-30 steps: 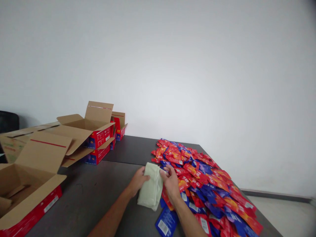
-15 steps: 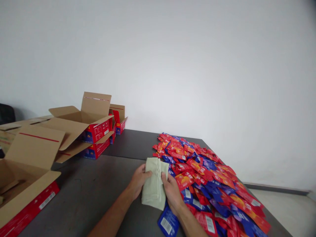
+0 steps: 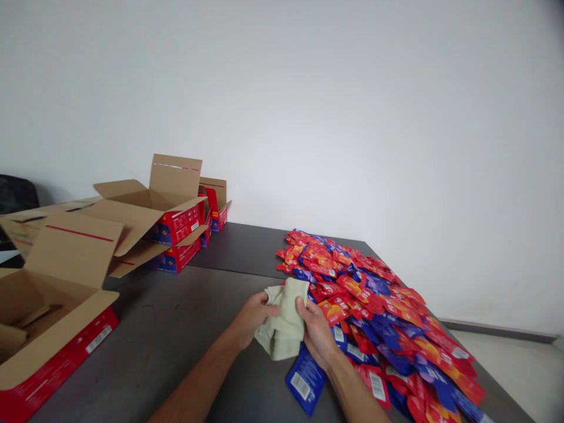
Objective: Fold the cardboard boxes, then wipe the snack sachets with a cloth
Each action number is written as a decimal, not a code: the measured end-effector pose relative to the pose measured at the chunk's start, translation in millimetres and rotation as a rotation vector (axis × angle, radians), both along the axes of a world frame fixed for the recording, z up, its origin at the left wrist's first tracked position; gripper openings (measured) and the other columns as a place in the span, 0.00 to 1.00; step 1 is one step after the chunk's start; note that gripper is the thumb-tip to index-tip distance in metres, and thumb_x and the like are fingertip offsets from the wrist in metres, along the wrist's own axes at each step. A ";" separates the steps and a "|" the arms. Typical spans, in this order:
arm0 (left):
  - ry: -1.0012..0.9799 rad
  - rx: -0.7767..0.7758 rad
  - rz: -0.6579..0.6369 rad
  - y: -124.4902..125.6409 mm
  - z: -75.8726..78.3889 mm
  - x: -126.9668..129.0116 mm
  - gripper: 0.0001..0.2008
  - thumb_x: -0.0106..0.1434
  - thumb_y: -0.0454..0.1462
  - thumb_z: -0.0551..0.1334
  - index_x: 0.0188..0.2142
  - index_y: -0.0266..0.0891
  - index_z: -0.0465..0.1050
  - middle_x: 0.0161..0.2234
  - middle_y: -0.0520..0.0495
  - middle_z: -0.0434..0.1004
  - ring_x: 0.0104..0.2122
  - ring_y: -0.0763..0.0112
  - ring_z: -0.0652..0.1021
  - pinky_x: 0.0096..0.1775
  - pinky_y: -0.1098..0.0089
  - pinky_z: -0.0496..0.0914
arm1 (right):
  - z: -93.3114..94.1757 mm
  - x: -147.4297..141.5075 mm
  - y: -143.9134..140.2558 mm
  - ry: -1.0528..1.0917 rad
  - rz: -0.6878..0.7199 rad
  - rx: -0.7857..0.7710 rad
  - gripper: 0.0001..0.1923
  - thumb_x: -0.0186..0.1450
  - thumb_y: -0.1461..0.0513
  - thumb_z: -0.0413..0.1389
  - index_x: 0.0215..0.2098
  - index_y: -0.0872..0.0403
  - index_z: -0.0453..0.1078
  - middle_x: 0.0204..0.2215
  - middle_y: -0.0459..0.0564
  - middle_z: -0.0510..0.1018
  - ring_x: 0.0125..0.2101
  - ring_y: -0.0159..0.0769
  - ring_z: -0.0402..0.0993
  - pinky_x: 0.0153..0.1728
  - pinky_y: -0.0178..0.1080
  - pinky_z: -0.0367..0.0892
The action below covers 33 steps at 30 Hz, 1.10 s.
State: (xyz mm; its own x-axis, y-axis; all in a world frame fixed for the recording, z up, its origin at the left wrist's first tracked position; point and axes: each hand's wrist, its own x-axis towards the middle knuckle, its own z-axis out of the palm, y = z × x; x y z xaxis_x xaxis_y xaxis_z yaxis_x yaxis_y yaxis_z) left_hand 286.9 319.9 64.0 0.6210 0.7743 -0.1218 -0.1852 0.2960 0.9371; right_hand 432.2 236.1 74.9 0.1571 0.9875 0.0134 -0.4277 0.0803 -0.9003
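Observation:
A pale green folded cloth [image 3: 286, 320] is held up between both hands over the dark table. My left hand [image 3: 253, 317] pinches its left side, thumb on the front face. On the right edge, my right hand [image 3: 318, 332] grips the cloth with the thumb in front and the fingers behind. The cloth's left part hangs in loose creases, while the right part is folded flat. Close by my right hand lies a large heap of red and blue packets [image 3: 374, 299]. One blue packet [image 3: 306, 380] with a white barcode label lies just below that hand.
An open cardboard box [image 3: 66, 346] with red printed sides stands at the near left. Behind it, more open red boxes [image 3: 180, 226] are stacked with flaps sticking out. The dark table [image 3: 176, 329] ends at a white wall; part of a black chair [image 3: 17, 194] shows at far left.
The cloth has gone from a flat, long folded shape to a shorter, creased one, with its left part bunched. Both hands still hold it. The view has shifted slightly.

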 end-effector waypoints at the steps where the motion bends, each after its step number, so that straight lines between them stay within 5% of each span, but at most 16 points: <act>1: -0.036 -0.032 -0.021 3.4 0.9 -3.2 0.24 0.46 0.32 0.66 0.46 0.34 0.74 0.37 0.42 0.82 0.33 0.58 0.81 0.36 0.64 0.73 | -0.7 3.4 1.5 0.011 -0.030 0.005 0.24 0.62 0.47 0.59 0.50 0.54 0.73 0.38 0.54 0.82 0.38 0.46 0.79 0.40 0.46 0.73; 6: -0.108 -0.132 0.011 20.1 -2.1 -15.8 0.21 0.45 0.34 0.63 0.42 0.33 0.75 0.37 0.39 0.82 0.36 0.55 0.81 0.36 0.62 0.74 | -0.1 22.8 4.7 0.006 -0.187 -0.002 0.27 0.60 0.44 0.60 0.49 0.54 0.73 0.38 0.55 0.82 0.38 0.46 0.79 0.41 0.47 0.73; 11: -0.062 -0.218 -0.114 26.5 -9.3 -21.6 0.22 0.50 0.42 0.68 0.42 0.32 0.76 0.39 0.35 0.81 0.39 0.53 0.81 0.42 0.59 0.74 | 2.6 30.1 1.7 -0.045 -0.113 -0.009 0.26 0.61 0.44 0.59 0.49 0.53 0.73 0.38 0.54 0.82 0.37 0.45 0.80 0.39 0.45 0.73; 17: 0.015 0.105 0.358 37.3 -9.5 -24.4 0.36 0.53 0.38 0.68 0.61 0.37 0.60 0.35 0.45 0.80 0.31 0.67 0.79 0.34 0.69 0.72 | -2.7 32.9 8.9 -0.181 -0.249 -0.021 0.29 0.60 0.46 0.60 0.54 0.52 0.69 0.39 0.53 0.82 0.37 0.44 0.79 0.37 0.43 0.73; 20: 0.139 0.240 0.382 36.6 -6.1 -27.2 0.40 0.58 0.39 0.64 0.67 0.42 0.49 0.28 0.53 0.76 0.25 0.72 0.75 0.29 0.73 0.68 | -3.8 33.4 6.8 -0.220 -0.331 -0.034 0.33 0.58 0.50 0.63 0.59 0.48 0.64 0.43 0.51 0.80 0.39 0.43 0.78 0.37 0.43 0.73; 25: 0.265 0.460 0.099 34.1 -0.7 -37.5 0.36 0.47 0.36 0.70 0.57 0.39 0.68 0.38 0.48 0.77 0.33 0.66 0.76 0.35 0.70 0.68 | -8.0 40.3 2.3 -0.520 -0.114 -0.002 0.36 0.51 0.58 0.68 0.57 0.47 0.67 0.46 0.49 0.78 0.43 0.44 0.75 0.46 0.46 0.69; 30: 0.617 0.817 0.311 36.5 -0.8 -38.8 0.12 0.52 0.34 0.65 0.38 0.41 0.79 0.35 0.46 0.73 0.38 0.62 0.73 0.45 0.63 0.66 | -18.0 48.2 11.5 -1.140 -0.388 -0.031 0.12 0.52 0.58 0.66 0.36 0.48 0.80 0.37 0.54 0.77 0.44 0.51 0.69 0.51 0.54 0.61; 33: 0.636 0.926 0.380 36.7 4.6 -38.3 0.04 0.53 0.35 0.64 0.30 0.40 0.78 0.42 0.42 0.72 0.46 0.57 0.71 0.52 0.58 0.63 | -13.3 49.6 11.7 -1.262 -0.514 0.073 0.06 0.52 0.56 0.66 0.27 0.48 0.79 0.45 0.56 0.75 0.51 0.54 0.64 0.53 0.53 0.59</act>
State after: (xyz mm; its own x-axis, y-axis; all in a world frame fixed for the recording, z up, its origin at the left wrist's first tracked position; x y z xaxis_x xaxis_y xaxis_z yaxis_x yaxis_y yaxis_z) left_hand 248.6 356.6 68.6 0.3629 0.8516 0.3783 0.4618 -0.5170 0.7207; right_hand 481.7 247.8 61.6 0.3455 0.8126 0.4693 0.7674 0.0431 -0.6397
